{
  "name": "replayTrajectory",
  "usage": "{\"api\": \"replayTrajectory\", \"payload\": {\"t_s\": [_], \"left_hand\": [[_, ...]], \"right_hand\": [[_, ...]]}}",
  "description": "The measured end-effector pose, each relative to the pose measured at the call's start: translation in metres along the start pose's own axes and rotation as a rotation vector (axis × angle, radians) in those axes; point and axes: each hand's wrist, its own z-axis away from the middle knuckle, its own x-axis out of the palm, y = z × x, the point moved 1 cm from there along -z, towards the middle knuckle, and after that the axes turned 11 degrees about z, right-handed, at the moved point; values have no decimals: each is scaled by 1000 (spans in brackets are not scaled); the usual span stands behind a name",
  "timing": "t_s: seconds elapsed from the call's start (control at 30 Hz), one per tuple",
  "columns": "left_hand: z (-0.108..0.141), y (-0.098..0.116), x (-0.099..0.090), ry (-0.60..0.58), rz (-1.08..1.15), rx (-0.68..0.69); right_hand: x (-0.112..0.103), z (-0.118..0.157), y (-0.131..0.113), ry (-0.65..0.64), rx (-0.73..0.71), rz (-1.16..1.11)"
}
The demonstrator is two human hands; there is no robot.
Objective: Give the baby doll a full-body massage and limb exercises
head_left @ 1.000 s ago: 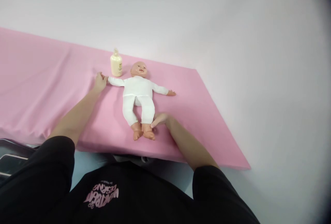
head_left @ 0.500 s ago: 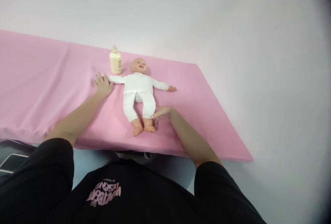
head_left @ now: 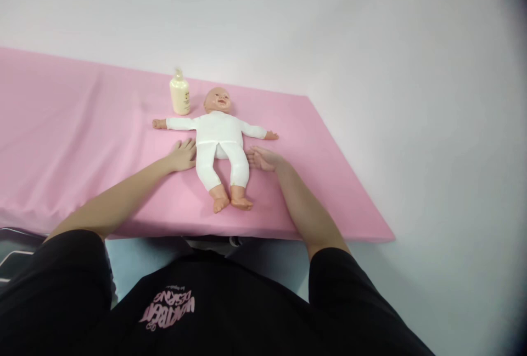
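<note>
A baby doll (head_left: pixel 219 127) in a white long-sleeved suit lies face up, head toward the wall and bare feet toward me, its arms spread wide. Beside its hip on the left, my left hand (head_left: pixel 183 155) rests on the pink sheet, fingers extended, tips at the doll's side. On the other side, my right hand (head_left: pixel 262 158) lies palm up with its fingers stretched toward the doll's hip. The fingertips come right up to the white suit; whether they press on it I cannot tell. Neither hand grips anything.
A cream pump bottle (head_left: pixel 180 94) stands upright left of the doll's head. The pink-covered table (head_left: pixel 329 191) has its near edge against my body and its right edge slanting away. Behind it rises a pale wall (head_left: pixel 263 21). A dark object with a light outline (head_left: pixel 16 257) sits at lower left.
My left hand has moved from the doll's hand to beside its hip. My right hand has let go of the doll's lower leg and moved up beside the hip.
</note>
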Motion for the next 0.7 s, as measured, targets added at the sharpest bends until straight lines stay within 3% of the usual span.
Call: {"api": "replayTrajectory", "payload": {"t_s": [0.17, 0.33, 0.5, 0.6, 0.7], "left_hand": [[6, 10, -6, -151, 182, 198], [14, 17, -16, -299, 643, 414], [14, 17, -4, -568, 1198, 395], [12, 19, 10, -640, 1578, 385], [11, 21, 19, -733, 1795, 312]], "right_hand": [[-2, -8, -3, 260, -105, -323], [-1, -19, -1, 404, -204, -555], [-8, -27, -3, 499, -302, -682], [-17, -31, -4, 555, -331, -707], [-28, -33, -7, 595, -331, -723]]}}
